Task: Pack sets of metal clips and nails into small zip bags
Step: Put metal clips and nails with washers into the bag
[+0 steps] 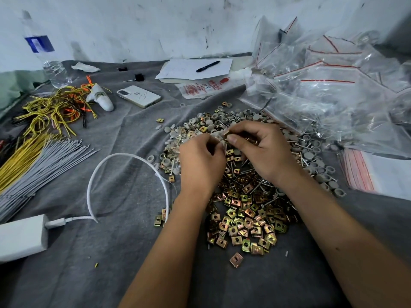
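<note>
I'm mid-job: left hand (201,162) & right hand (263,150) pinch a small zip bag (216,135) at center, filled bags (322,103) at 2 o'clock, big clip pile (246,214) at 6 o'clock unpacked on bench (111,252).

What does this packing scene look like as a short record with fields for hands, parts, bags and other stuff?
left hand: left hand pinches small zip bag
right hand: right hand pinches the bag's other side
parts: metal clips heaped under the hands, grey caps and nails mixed in
bags: filled bags piled at right
other: phone, pen, water bottle
</note>
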A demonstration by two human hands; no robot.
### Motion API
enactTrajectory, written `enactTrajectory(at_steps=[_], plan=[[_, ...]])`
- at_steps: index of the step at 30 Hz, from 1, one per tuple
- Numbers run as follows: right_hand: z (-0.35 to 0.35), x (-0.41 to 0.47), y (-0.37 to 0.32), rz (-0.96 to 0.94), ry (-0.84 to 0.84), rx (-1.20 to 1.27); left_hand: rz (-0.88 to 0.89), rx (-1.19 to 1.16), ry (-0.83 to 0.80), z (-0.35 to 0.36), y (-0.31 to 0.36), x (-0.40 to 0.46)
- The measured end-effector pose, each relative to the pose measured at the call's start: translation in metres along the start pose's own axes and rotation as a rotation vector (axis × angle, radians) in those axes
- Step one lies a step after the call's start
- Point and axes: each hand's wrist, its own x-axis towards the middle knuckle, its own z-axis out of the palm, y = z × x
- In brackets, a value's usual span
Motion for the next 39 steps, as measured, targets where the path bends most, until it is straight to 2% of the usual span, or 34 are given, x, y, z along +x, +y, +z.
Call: enactTrajectory(at_steps=[4, 8, 13, 15, 17, 19, 23, 27, 34, 39], plan=[[0.0008, -0.0007, 0.0024, -0.027, -0.018, -0.065, -0.04, -0.048, -0.028, -0.001, 0.0008, 0.0004], [-0.0006, -0.0002, 0.0031, -0.002, -0.039, -0.114, -0.077, -0.136, 0.017, -0.0018, 0.0046, -0.0007], [-0.0018, -0.0001, 0.0038, -0.013, -0.101, -0.36, -0.054, -0.214, 0.118, -0.0025, 0.006, -0.0008], [-0.0015, -0.0006, 0.0016, -0.05, -0.007, -0.316, -0.037, -0.188, 0.042, -0.0017, 0.0033, -0.0013], [-0.0033, 0.0001, -0.0012, -0.07, 0.078, -0.157, -0.016, -0.124, -0.055, 0.0003, 0.0011, -0.0028], [-0.0029, 0.0004, -0.0029, -0.093, 0.053, -0.118, 0.016, -0.081, -0.078, 0.0014, 0.0012, -0.0043], [0.0018, -0.0021, 0.0007, -0.117, -0.023, -0.204, -0.023, -0.063, -0.032, 0.0022, 0.0016, -0.0028], [-0.0024, 0.0007, 0.0025, -0.1, -0.019, -0.225, -0.154, -0.215, 0.016, 0.0015, 0.0064, -0.0028], [-0.0027, 0.0004, 0.0047, -0.053, -0.045, -0.267, -0.218, -0.338, 0.149, 0.0026, 0.0092, -0.003], [-0.0037, 0.0004, 0.0057, -0.015, -0.035, -0.178, -0.225, -0.384, 0.181, 0.0028, 0.0095, -0.004]])
